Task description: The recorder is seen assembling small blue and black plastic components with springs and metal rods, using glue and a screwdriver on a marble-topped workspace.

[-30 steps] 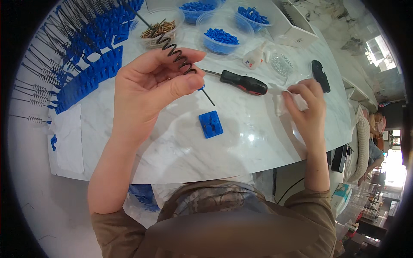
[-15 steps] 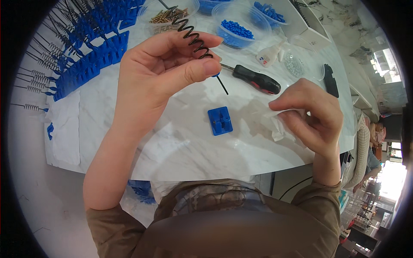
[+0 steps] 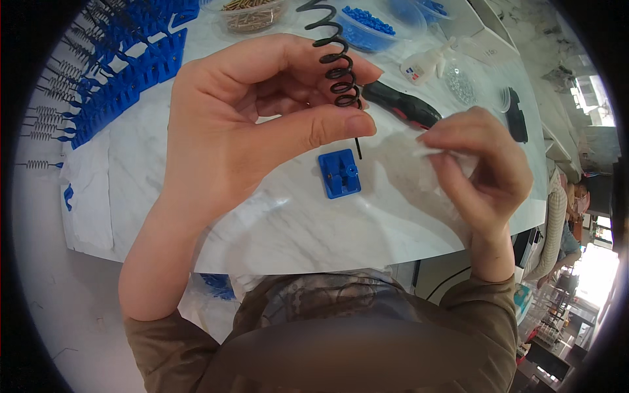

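My left hand point(image 3: 249, 124) is raised over the white marble table point(image 3: 275, 223) and pinches a black coil spring point(image 3: 333, 52) between thumb and fingers; the spring's straight end points down. My right hand point(image 3: 481, 167) is lifted beside it, fingers closed on a clear plastic bag point(image 3: 419, 170). Below the spring a small blue plastic block point(image 3: 340, 173) lies flat on the table. A screwdriver with a black and red handle point(image 3: 401, 108) lies just behind my hands.
Rows of blue blocks fitted with springs point(image 3: 124, 85) fill the table's left side. At the back stand a tub of brass parts point(image 3: 252, 13), tubs of blue pieces point(image 3: 373, 27), a small glue bottle point(image 3: 422, 64) and a black object point(image 3: 516, 118).
Both hands have come up and closer to the camera. The left hand lifted the spring higher; the right hand rose from the table with the clear bag.
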Demonstrator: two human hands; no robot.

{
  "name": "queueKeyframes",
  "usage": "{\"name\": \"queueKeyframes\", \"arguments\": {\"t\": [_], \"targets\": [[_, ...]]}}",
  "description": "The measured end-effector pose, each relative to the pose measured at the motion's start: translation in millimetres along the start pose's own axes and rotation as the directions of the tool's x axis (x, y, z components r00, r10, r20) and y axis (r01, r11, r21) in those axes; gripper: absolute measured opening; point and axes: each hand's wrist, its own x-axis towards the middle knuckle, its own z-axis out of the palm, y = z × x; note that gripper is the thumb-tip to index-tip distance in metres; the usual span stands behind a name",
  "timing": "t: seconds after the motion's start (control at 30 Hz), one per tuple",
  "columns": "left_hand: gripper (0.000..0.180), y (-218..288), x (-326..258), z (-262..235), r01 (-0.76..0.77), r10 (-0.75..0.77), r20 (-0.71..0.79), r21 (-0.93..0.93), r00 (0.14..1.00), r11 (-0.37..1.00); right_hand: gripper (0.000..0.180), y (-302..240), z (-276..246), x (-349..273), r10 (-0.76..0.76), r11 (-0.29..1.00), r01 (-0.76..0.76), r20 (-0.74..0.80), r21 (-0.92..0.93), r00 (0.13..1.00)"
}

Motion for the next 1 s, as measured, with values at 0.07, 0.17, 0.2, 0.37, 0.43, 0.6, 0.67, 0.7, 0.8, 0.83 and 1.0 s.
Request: {"name": "queueKeyframes", "arguments": {"t": [0.07,0.17,0.2,0.37,0.43,0.6,0.67,0.7,0.8,0.83,1.0], "targets": [[0.033,4.7,-0.3,2.1,0.011,-0.012,0.021,0.054,1.000,0.998,0.022,1.9,-1.6,-0.5,0.041,0.999,-0.041,-0.023,-0.007,0.999],[0.033,6.1,-1.6,3.6,0.015,-0.024,0.063,0.144,0.998,0.990,0.022,4.8,-1.3,-1.2,0.077,0.997,-0.077,-0.063,0.001,0.995],[0.034,6.2,-2.0,3.7,0.009,-0.024,0.082,0.178,0.996,0.984,0.021,6.1,-1.2,-0.9,0.064,0.998,-0.064,-0.062,0.002,0.996],[0.033,6.9,-4.3,4.7,-0.021,-0.001,0.105,0.212,0.995,0.977,0.021,7.5,2.6,-0.9,0.044,0.999,-0.044,-0.055,-0.005,0.998],[0.033,5.8,-4.3,5.6,-0.036,0.014,0.102,0.212,0.995,0.977,0.020,7.1,2.9,-0.7,0.008,1.000,-0.009,-0.044,-0.029,0.999],[0.030,8.0,-5.0,6.7,-0.090,0.045,0.155,0.297,0.987,0.951,0.021,8.5,4.8,-1.4,-0.009,1.000,0.008,-0.070,-0.017,0.998],[0.029,6.5,-5.1,6.3,-0.103,0.057,0.161,0.297,0.985,0.949,0.021,10.4,6.0,-1.3,-0.017,1.000,0.017,-0.081,0.001,0.997],[0.029,6.0,-4.7,5.8,-0.114,0.067,0.166,0.296,0.984,0.948,0.021,11.5,6.6,-1.2,-0.007,1.000,0.010,-0.096,0.027,0.995],[0.029,7.6,-4.3,5.5,-0.113,0.066,0.167,0.292,0.984,0.950,0.020,12.0,6.1,-0.4,0.004,0.999,0.000,-0.106,0.044,0.994],[0.029,8.1,-4.4,5.5,-0.114,0.066,0.167,0.293,0.984,0.949,0.020,11.9,6.0,-0.2,0.008,0.999,-0.004,-0.101,0.035,0.995],[0.028,6.7,-4.1,6.0,-0.129,0.082,0.167,0.298,0.983,0.946,0.020,12.5,6.3,-0.8,0.009,1.000,-0.006,-0.107,0.031,0.994]]}}
